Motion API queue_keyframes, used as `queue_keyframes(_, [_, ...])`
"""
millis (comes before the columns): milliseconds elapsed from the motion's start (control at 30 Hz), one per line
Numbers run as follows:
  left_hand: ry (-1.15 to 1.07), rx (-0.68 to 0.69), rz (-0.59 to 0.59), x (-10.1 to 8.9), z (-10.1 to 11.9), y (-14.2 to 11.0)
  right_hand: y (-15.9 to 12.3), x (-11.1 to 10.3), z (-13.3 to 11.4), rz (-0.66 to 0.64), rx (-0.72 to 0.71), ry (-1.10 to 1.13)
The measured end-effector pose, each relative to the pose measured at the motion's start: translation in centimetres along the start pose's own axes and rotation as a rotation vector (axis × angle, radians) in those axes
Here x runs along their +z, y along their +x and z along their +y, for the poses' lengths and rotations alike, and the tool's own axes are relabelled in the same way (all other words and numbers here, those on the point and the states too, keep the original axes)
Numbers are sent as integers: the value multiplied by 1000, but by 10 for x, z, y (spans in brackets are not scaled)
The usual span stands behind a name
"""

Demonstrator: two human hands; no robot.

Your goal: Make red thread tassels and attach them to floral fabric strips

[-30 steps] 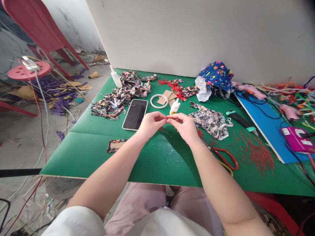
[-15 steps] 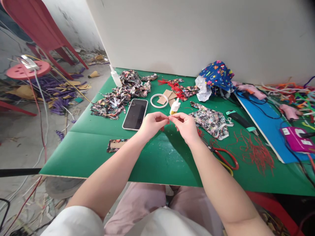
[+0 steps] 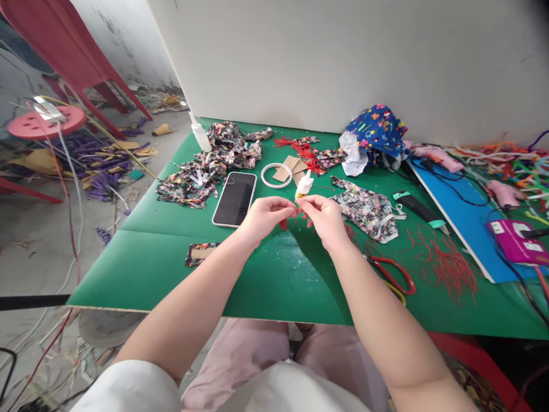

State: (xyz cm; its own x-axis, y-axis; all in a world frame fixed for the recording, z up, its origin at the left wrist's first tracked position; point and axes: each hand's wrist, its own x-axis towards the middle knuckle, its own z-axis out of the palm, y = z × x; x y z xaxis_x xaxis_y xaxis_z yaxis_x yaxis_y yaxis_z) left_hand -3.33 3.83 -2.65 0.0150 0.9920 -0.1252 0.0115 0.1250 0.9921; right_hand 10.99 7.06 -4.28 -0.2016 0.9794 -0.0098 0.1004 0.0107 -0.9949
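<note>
My left hand and my right hand meet over the middle of the green table, fingers pinched together. Between the fingertips they hold a small bundle of red thread, and red strands hang below the fingers. A small white glue bottle stands just behind the hands. A phone lies face up to the left of my left hand. A patterned fabric piece lies to the right of my right hand.
Red-handled scissors and loose red threads lie right of my right arm. A white ring, cardboard bits and floral scraps sit behind. A blue board, pink device and glue guns lie far right.
The fingertips of both hands have closed in on each other and more red thread shows between and below them. The arms have hardly moved.
</note>
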Motion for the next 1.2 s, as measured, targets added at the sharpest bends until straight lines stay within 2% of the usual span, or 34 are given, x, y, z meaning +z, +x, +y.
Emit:
queue_keyframes(167, [-42, -16, 20, -1, 0, 0, 1, -4, -3, -75, 104, 123])
queue_keyframes(300, [-61, -23, 37, -2, 0, 1, 0, -6, -4, -134, 124, 89])
queue_keyframes(500, [-8, -20, 49, 0, 2, -1, -1, -5, -3, -100, 80, -23])
queue_keyframes(700, [-49, -33, 38, 0, 1, 0, 1, -5, 0, -124, 155, 48])
queue_keyframes(967, [-246, -129, -55, -6, -5, 2, 1, -6, -2, -171, 31, -19])
queue_keyframes(1200, [-181, -100, -9, -4, -5, 2, 0, -5, -2, -161, 3, -94])
